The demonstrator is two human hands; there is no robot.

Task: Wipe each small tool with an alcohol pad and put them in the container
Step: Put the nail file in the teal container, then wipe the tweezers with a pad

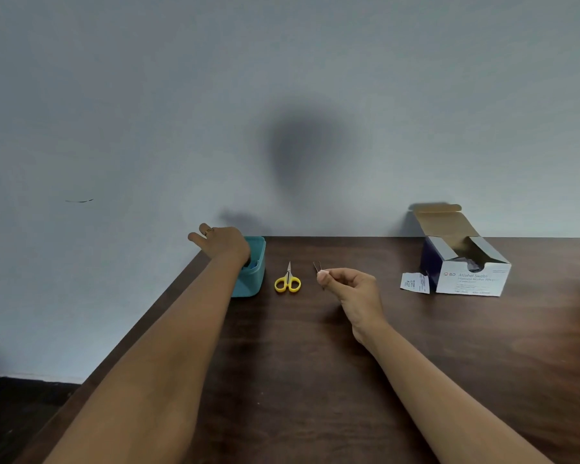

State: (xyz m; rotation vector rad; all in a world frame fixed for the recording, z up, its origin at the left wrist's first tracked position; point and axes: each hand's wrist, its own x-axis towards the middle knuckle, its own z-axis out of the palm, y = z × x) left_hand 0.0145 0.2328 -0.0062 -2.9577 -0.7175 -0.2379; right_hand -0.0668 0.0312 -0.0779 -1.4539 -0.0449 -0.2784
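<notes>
My left hand (223,244) reaches over the teal container (253,277) at the table's far left corner; its fingers spread beyond the rim, and what the palm touches is hidden. Small yellow-handled scissors (288,280) lie flat just right of the container, blades pointing away. My right hand (349,289) pinches thin metal tweezers (317,266) between thumb and fingers, the two tips pointing up and away. A torn alcohol pad packet (415,283) lies beside the open box of alcohol swabs (467,267) at the right.
The dark wooden table (315,380) stands against a pale wall. Its left edge runs diagonally down past my left forearm, with dark floor below. The swab box has its lid flap raised at the back right.
</notes>
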